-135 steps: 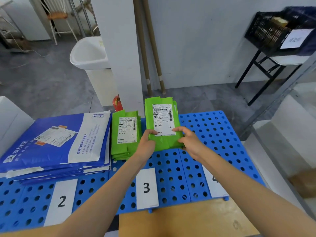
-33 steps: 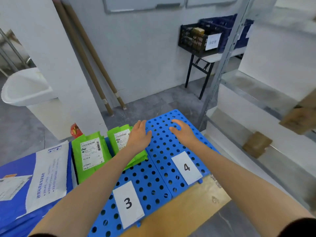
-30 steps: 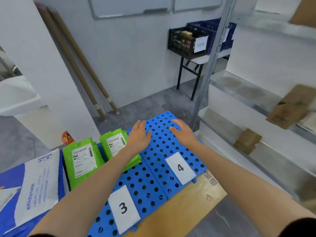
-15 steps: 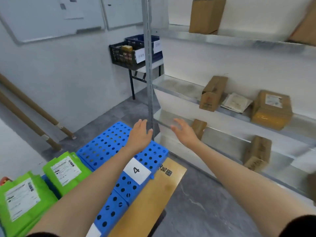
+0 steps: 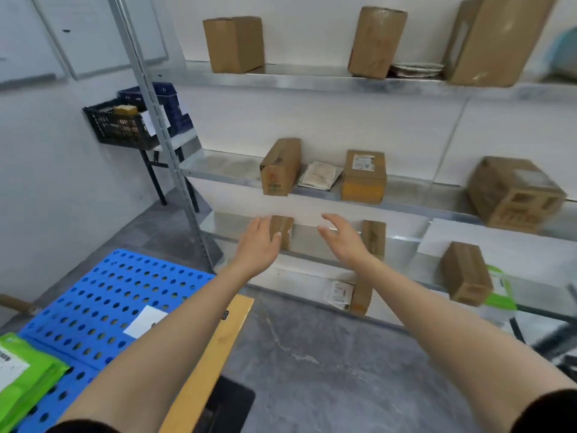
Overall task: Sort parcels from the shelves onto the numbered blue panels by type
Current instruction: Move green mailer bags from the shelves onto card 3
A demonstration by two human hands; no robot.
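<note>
My left hand (image 5: 258, 244) and my right hand (image 5: 343, 242) are stretched out in the air toward the metal shelves (image 5: 315, 195), fingers relaxed, holding nothing. Just behind my left fingertips stands a small brown box (image 5: 282, 228) on a lower shelf; another narrow brown box (image 5: 374, 240) shows behind my right hand. Above them sit a tall brown box (image 5: 279, 167), a flat pale mailer (image 5: 320, 176) and a labelled box (image 5: 363, 176). The blue perforated panel (image 5: 103, 295) with a white number card lies at lower left, with a green parcel (image 5: 25, 373) at its left corner.
Bigger cartons (image 5: 234, 43) stand on the top shelf, and a large one (image 5: 515, 193) at mid right. A green mailer (image 5: 499, 292) lies behind a brown box (image 5: 465, 273) low right. A black crate (image 5: 121, 123) sits on a folding table at left. Grey floor lies below.
My view has swung right, from the blue panels to the shelves. Both empty hands have moved off the panel and now reach toward the lower shelf's boxes.
</note>
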